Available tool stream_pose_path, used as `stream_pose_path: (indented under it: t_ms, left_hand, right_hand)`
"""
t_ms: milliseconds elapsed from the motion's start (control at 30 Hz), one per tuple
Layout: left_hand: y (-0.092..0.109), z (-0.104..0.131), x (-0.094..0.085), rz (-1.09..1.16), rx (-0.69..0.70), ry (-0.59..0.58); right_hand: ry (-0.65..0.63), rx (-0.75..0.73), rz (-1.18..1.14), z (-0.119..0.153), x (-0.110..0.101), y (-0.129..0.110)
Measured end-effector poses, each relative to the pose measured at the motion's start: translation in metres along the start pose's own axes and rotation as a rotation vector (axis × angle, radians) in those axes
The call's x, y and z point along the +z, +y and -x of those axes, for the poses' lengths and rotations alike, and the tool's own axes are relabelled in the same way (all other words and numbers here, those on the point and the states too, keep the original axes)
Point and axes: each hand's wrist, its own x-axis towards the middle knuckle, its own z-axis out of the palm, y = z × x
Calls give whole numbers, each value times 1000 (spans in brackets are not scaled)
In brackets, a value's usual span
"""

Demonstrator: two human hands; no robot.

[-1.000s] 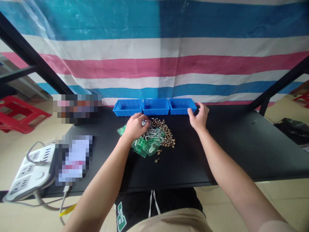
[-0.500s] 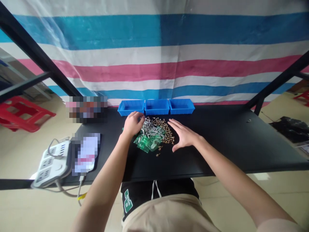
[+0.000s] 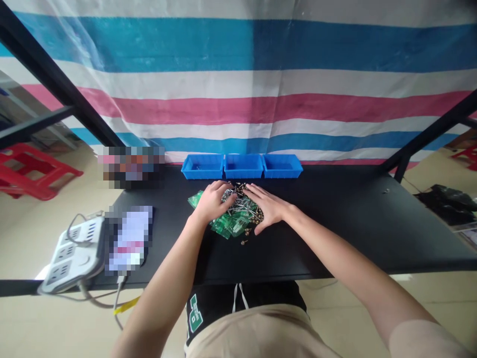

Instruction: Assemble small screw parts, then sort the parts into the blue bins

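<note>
A mixed pile lies on the black table, between my two hands. It holds long silver screws or nails point(image 3: 244, 204), short brass-coloured screws point(image 3: 258, 217) and flat green plastic pieces point(image 3: 231, 224). My left hand point(image 3: 214, 201) rests over the pile's left side, thumb apart from its curved fingers, with green pieces showing beyond it. On the right, my right hand point(image 3: 270, 208) is spread against the brass screws and covers part of them. Neither hand visibly grips anything. A loose brass screw point(image 3: 244, 242) sits just in front of the pile.
Behind the pile stand a left blue bin point(image 3: 203, 175), a middle blue bin point(image 3: 243, 174) and a right blue bin point(image 3: 283, 174), side by side. A power strip point(image 3: 74, 253) and a blurred phone point(image 3: 130, 238) with cables occupy the table's left end. Black frame posts rise at both sides.
My right hand has moved left onto the brass screws. My left hand has shifted slightly right and nearer, uncovering green pieces at the left of the pile.
</note>
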Motion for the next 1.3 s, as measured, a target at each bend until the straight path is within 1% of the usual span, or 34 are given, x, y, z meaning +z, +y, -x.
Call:
stream_pose_path:
  t_ms: [200, 333, 467, 633, 900, 1100, 1200, 1300]
  left_hand:
    - [2, 0, 6, -19, 17, -82]
    - [4, 0, 7, -17, 12, -117]
    - [3, 2, 9, -16, 39, -151]
    - [-1, 3, 13, -37, 89, -194]
    - [-2, 4, 15, -51, 75, -217]
    - [-2, 5, 15, -32, 77, -204]
    - [-1, 5, 14, -17, 81, -189]
    - [-1, 4, 14, 3, 87, -169]
  right_hand:
    - [57, -43, -23, -3, 6, 0]
    - [113, -56, -18, 1, 8, 0]
    - [176, -84, -19, 8, 10, -3]
    - [238, -40, 29, 15, 11, -11]
    - [219, 60, 213, 19, 11, -18]
    - [215, 149, 338, 22, 13, -23]
    - [243, 158, 380, 24, 16, -23]
    - [295, 122, 409, 24, 19, -20]
